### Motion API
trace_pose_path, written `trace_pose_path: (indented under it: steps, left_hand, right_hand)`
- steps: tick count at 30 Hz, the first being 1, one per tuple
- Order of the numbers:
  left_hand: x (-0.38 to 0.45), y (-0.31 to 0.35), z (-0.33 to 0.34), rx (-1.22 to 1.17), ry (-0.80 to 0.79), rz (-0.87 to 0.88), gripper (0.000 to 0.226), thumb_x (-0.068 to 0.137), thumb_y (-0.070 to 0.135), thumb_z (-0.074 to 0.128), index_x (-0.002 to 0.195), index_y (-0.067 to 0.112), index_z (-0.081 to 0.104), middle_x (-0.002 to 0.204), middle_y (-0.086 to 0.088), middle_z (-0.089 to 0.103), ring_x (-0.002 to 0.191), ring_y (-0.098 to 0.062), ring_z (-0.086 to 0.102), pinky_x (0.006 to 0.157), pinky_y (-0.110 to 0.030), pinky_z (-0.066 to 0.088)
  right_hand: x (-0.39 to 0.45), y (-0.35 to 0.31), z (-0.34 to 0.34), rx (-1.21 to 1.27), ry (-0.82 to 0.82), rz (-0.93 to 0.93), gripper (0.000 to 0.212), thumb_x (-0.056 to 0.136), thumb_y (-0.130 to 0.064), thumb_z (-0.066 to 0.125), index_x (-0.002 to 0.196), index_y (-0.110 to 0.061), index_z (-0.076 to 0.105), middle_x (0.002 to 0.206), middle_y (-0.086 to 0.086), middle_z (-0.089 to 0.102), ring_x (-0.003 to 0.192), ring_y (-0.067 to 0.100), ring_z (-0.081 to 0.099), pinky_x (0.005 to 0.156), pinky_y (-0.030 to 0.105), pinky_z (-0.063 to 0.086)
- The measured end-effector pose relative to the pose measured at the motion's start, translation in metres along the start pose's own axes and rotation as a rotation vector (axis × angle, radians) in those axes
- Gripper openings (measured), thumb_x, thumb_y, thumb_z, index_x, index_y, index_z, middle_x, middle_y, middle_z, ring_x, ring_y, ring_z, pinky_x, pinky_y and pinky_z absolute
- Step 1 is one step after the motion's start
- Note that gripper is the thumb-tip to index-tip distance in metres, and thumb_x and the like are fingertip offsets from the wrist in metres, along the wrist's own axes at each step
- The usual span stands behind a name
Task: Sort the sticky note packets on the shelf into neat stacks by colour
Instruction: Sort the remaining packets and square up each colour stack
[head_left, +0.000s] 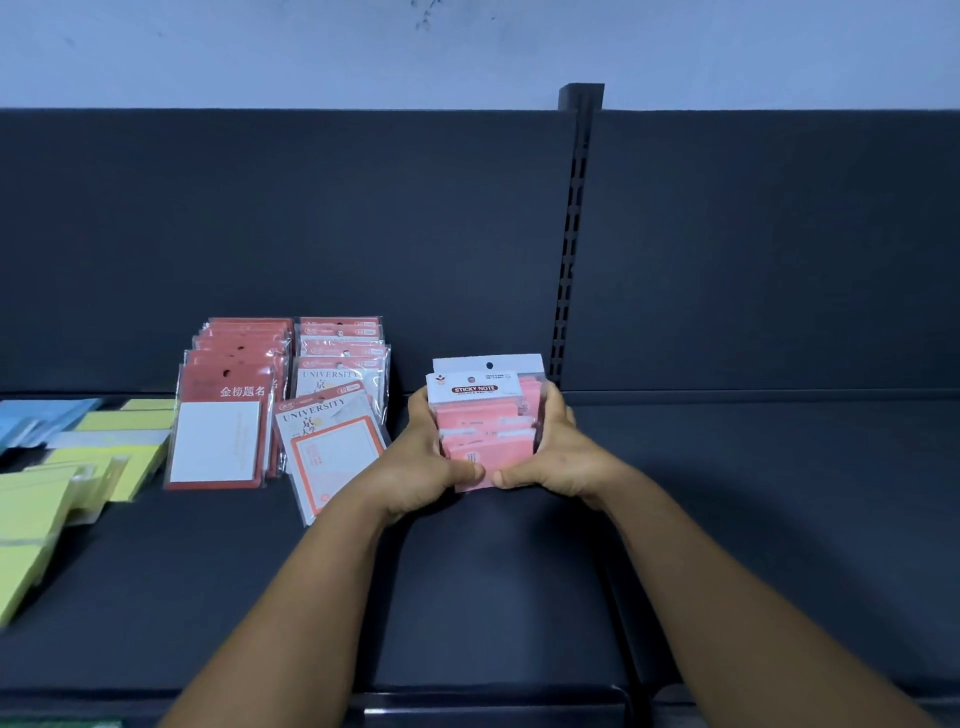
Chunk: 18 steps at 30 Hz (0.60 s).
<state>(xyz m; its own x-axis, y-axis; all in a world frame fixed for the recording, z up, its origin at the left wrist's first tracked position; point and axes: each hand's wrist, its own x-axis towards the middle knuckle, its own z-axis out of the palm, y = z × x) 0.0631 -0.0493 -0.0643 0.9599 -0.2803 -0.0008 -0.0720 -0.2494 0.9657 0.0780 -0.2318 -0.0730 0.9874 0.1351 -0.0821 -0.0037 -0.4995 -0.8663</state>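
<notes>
A stack of pink sticky note packets (485, 421) with white "STICKY NOTE" headers stands on the dark shelf (493, 582) near its middle. My left hand (423, 462) grips the stack's left side and my right hand (558, 452) grips its right side, thumbs meeting at the front edge. To the left lie a row of red packets with white pads (226, 410) and a row of red "UNIVERSITY" packets (335, 400). Yellow packets (104, 457) and blue packets (36, 421) lie at the far left.
The shelf's dark back panel (311, 234) rises behind the packets, with a slotted upright post (571, 234) right of centre. The shelf's front lip (493, 701) runs along the bottom of the view. The shelf section right of the post holds nothing visible.
</notes>
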Motion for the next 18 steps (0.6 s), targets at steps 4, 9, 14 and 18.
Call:
trace_pose_path:
  steps: [4, 9, 14, 18]
  left_hand:
    - [0.005, 0.002, -0.002, -0.040, 0.043, 0.049, 0.083, 0.076, -0.014, 0.066, 0.138, 0.024, 0.026, 0.119, 0.004, 0.059, 0.110, -0.009, 0.060, 0.093, -0.029, 0.051]
    - [0.013, -0.002, -0.002, -0.020, 0.050, 0.059, 0.083, 0.076, -0.011, 0.069, 0.141, 0.025, 0.031, 0.117, 0.008, 0.063, 0.107, -0.004, 0.062, 0.093, -0.024, 0.050]
    - [0.017, -0.005, 0.003, 0.087, -0.036, 0.033, 0.095, 0.079, -0.002, 0.069, 0.140, 0.037, 0.009, 0.122, 0.016, 0.055, 0.108, 0.006, 0.056, 0.083, -0.010, 0.047]
    - [0.027, -0.002, 0.010, 0.133, 0.077, 0.060, 0.083, 0.082, -0.003, 0.065, 0.139, 0.028, 0.013, 0.130, 0.006, 0.052, 0.116, -0.006, 0.053, 0.095, -0.016, 0.041]
  right_hand:
    - [0.001, 0.000, -0.006, 0.024, 0.095, -0.051, 0.107, 0.045, -0.034, 0.088, 0.132, -0.034, 0.026, 0.124, -0.009, 0.029, 0.126, 0.011, 0.033, 0.111, 0.034, 0.032]
    - [0.009, 0.005, -0.004, 0.131, 0.008, -0.033, 0.100, 0.046, -0.028, 0.088, 0.121, -0.040, 0.023, 0.123, -0.008, 0.056, 0.114, 0.010, 0.057, 0.101, 0.038, 0.048]
    - [0.010, 0.004, 0.000, 0.133, -0.040, -0.020, 0.108, 0.056, -0.011, 0.083, 0.134, -0.041, 0.015, 0.121, -0.004, 0.058, 0.111, 0.014, 0.059, 0.091, 0.033, 0.054]
    - [0.020, -0.003, 0.001, 0.123, -0.007, 0.001, 0.099, 0.062, -0.006, 0.082, 0.136, -0.032, 0.023, 0.118, -0.007, 0.060, 0.109, 0.013, 0.060, 0.095, 0.035, 0.052]
